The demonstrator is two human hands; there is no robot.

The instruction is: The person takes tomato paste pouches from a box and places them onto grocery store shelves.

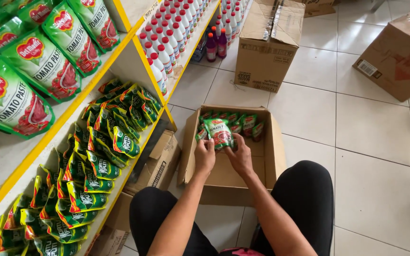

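Both hands lifting green pouches out of an open carton on the floor

We have our left hand (204, 156) and right hand (239, 156) inside the open cardboard box (274, 151), fingers curled and pinching a small stack of green sauce pouches (218, 133) by the lower edges; the front pouch stands upright facing us, and more pouches (243, 122) lean in a row against the far wall of the box. We judge the pouches soft and pliable, light one by one, with a glossy film that could slide pouch on pouch, so we would pinch them across the flat faces near the bottom seam and not squeeze the bulging middle. The shelf (134, 47) to our left carries similar pouches lying flat.
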